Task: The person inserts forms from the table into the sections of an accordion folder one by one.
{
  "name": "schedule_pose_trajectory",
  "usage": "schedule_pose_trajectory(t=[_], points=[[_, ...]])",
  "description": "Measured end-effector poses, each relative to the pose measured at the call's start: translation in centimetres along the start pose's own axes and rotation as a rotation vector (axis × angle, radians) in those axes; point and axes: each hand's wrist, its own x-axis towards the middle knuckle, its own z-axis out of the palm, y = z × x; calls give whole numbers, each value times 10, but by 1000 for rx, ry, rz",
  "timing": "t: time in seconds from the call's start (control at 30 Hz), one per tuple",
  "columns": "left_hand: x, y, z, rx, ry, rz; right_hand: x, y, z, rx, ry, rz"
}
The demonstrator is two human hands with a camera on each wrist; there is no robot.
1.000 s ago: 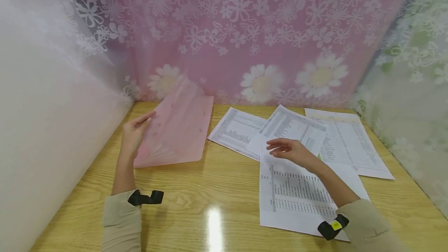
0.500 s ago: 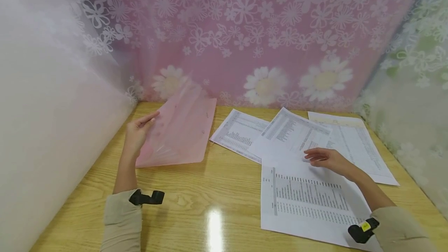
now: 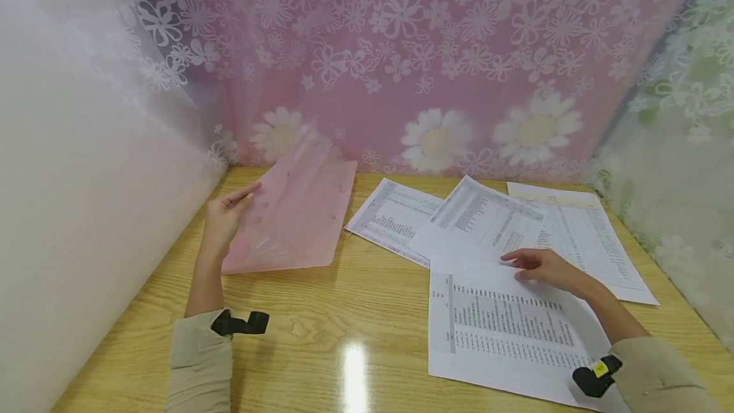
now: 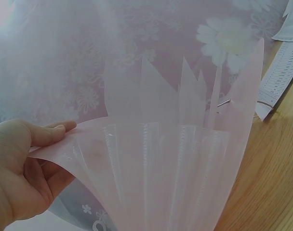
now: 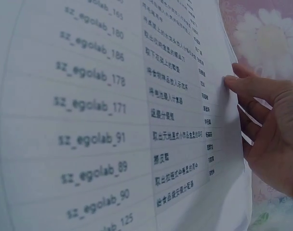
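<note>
At the left of the head view, my left hand [image 3: 220,225] pinches the raised edge of a pink translucent plastic folder [image 3: 295,209]. The left wrist view shows the thumb on top of this cover and the fingers curled beneath it. Clear pockets [image 4: 146,163] fan out inside the folder. On the right, my right hand [image 3: 550,271] grips the far edge of the front printed sheet [image 3: 510,330]. Seen from the right wrist, the thumb lies over the sheet's edge, with the other fingers behind it. Rows of printed text [image 5: 96,106] cover that sheet.
Behind the front sheet, several more printed sheets overlap: a left one [image 3: 395,209], a middle one [image 3: 487,215] and a right one [image 3: 596,241]. All lie on a wood-grain table [image 3: 298,336]. A pink floral curtain [image 3: 367,101] hangs at the back.
My right hand has moved right and slightly nearer over the papers, its thumb and fingers now at the front sheet's edge. The left hand keeps its hold on the folder.
</note>
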Motion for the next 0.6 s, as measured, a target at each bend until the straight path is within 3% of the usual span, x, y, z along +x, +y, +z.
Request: schedule_pose_trajectory(t=[0.33,0.6], points=[[0,0,0,5,1,9,-1,-13,-10,-38,-14,30],[0,1,1,13,-9,-4,-2,-19,-18,129,-68,107]])
